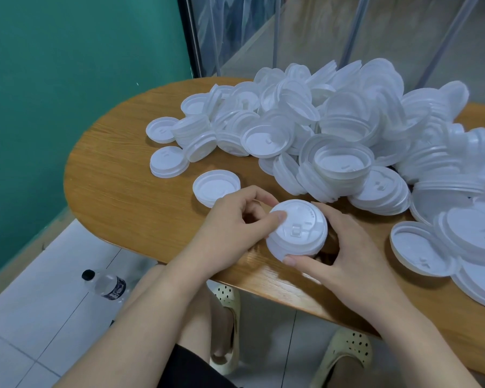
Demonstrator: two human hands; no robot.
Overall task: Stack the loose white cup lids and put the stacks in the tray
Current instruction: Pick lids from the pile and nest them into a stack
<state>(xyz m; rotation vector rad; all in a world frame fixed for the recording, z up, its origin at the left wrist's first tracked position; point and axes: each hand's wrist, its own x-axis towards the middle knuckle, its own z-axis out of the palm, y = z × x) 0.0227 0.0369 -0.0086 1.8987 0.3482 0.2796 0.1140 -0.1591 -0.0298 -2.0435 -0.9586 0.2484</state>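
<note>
**Barely started: one short stack in hand, a heap still loose**

Going from the left, a water bottle (104,284) lies on the floor beside my knee, nothing to do with the job. On the tabletop (118,186) a few single lids (216,187) sit apart from the rest, upside down or right way up, not yet gathered.

In the middle I hold a short stack of lids (297,229) just above the near edge. My left hand (230,222) has its grip on the stack's left side, thumb pressed on the top lid, fingers curled behind. My right hand (345,253) grips the right side, thumb under the near rim.

To the right, the big pile of lids (333,121) sprawls across the tabletop, some nested in crooked clumps, most loose. I see no tray anywhere in view, so I judge nearly all the work remains: stacking, then putting away.
</note>
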